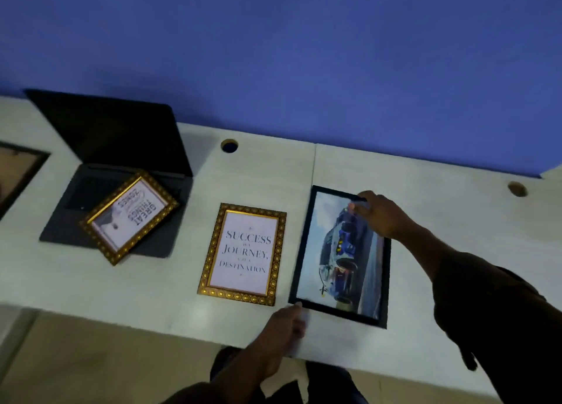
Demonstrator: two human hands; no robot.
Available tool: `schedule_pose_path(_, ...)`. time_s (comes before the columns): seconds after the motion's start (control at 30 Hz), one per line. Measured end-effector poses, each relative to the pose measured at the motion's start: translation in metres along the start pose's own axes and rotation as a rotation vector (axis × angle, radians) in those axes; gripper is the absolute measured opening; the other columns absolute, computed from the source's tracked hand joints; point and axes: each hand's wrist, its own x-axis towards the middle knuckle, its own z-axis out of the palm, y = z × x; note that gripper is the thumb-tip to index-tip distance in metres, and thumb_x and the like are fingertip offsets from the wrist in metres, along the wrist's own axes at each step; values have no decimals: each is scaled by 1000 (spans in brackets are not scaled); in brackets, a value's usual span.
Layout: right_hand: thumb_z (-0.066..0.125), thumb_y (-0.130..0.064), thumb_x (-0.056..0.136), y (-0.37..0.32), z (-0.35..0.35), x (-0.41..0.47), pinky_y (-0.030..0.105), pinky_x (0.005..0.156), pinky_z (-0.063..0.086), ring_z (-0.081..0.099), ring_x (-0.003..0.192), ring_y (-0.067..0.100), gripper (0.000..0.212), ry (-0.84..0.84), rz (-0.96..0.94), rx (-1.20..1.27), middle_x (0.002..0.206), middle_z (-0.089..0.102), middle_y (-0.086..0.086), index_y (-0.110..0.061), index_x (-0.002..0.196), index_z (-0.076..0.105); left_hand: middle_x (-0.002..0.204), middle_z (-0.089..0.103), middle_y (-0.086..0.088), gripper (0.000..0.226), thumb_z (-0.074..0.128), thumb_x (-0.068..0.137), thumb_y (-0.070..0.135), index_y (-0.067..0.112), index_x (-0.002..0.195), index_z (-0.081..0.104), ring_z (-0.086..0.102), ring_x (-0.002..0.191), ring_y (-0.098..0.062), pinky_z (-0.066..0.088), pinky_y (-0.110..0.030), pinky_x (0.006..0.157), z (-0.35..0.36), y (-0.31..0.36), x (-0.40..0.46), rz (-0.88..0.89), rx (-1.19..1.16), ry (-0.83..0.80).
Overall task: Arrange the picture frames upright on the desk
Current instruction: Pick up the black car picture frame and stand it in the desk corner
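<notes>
A black-framed car picture (331,269) lies flat on the pale desk (170,285), right of centre. My right hand (377,215) rests over its far right corner, fingers on the frame's edge. My left hand (286,324) touches its near left corner, fingers curled. To the left lies a gold frame reading "Success is a journey" (244,254), flat on the desk. Another gold frame with a "Great things" print (129,218) lies askew on the laptop's keyboard. A dark frame (16,172) is cut off at the left edge.
An open black laptop (118,148) sits at the back left against the blue wall (273,53). Two round cable holes (229,145) (517,189) pierce the desk near the wall. The desk's front edge runs just below my left hand, with tan floor beneath.
</notes>
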Motion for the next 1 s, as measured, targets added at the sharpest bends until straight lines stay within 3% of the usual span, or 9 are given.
schedule_pose_path(0.13, 55, -66, 90, 21, 2, 49, 48, 104, 48, 59, 124, 38, 74, -8, -33, -48, 138, 59, 20, -15, 143, 51, 82, 72, -10, 34, 53, 101, 43, 12, 94, 66, 67, 79, -25, 45, -30, 69, 28, -26, 12, -61, -140, 85)
schedule_pose_path(0.3, 52, -64, 93, 29, 12, 83, 50, 106, 46, 55, 126, 41, 70, -56, -62, -159, 140, 54, 23, -13, 140, 52, 86, 72, -13, 35, 51, 102, 41, 11, 96, 68, 66, 80, -24, 40, -28, 65, 63, -32, 23, -56, -262, 183)
schedule_pose_path(0.47, 43, -67, 94, 31, 24, 87, 52, 101, 47, 55, 119, 41, 69, 17, -132, -319, 128, 58, 23, -9, 129, 58, 86, 75, -15, 40, 54, 101, 39, 6, 94, 77, 64, 84, -27, 42, -30, 69, 79, -31, 34, 18, -365, 225)
schedule_pose_path(0.6, 38, -74, 91, 32, 29, 84, 51, 100, 46, 56, 118, 41, 75, 32, -120, -354, 125, 59, 22, -9, 124, 57, 106, 76, -22, 42, 58, 99, 42, 2, 105, 71, 69, 82, -26, 45, -28, 72, 87, -22, 27, 0, -461, 229)
schedule_pose_path(0.67, 35, -79, 89, 34, 30, 81, 52, 101, 44, 54, 121, 43, 83, 39, -71, -360, 129, 58, 24, -8, 128, 53, 97, 76, -17, 47, 60, 95, 47, 3, 111, 63, 67, 80, -25, 42, -32, 78, 91, -21, 24, -7, -450, 221)
schedule_pose_path(0.8, 37, -78, 90, 35, 35, 69, 52, 101, 44, 55, 120, 46, 84, 36, -45, -248, 132, 53, 27, -6, 131, 48, 67, 74, 0, 59, 64, 92, 48, 2, 126, 48, 65, 76, -22, 40, -33, 72, 95, -33, 14, 32, -478, 250)
schedule_pose_path(1.0, 30, -75, 94, 25, 38, 33, 52, 100, 47, 60, 116, 45, 77, 84, -124, -253, 127, 61, 25, -9, 128, 50, 113, 71, -13, 71, 68, 84, 54, 8, 131, 40, 69, 87, -24, 49, -34, 73, 94, -50, 0, 92, -480, 240)
